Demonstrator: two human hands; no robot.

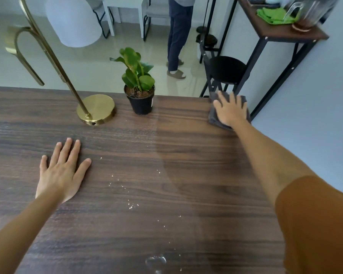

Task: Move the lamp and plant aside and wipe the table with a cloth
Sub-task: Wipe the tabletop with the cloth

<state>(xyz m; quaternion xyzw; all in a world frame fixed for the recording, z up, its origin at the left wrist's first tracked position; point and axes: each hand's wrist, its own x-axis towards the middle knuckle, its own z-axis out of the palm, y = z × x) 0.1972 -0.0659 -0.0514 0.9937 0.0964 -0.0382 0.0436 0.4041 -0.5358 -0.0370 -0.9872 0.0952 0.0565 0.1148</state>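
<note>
A brass lamp stands on its round base [96, 109] at the far side of the dark wooden table [127, 224], its white shade [73, 22] hanging over the far edge. Right of it is a small green plant in a black pot [140, 99]. My right hand [231, 110] presses flat on a folded grey cloth [214, 118] at the table's far right corner. My left hand [62, 171] rests flat on the table with fingers spread, holding nothing. Pale crumbs [132, 205] are scattered over the table's middle. The right part of the table looks darker and smoother.
A black stool [226, 69] stands just past the far right corner. Beside it is a tall dark side table [285, 33] carrying a green cloth and a glass jug. A person stands on the floor behind the plant. A water drop sits near the front edge.
</note>
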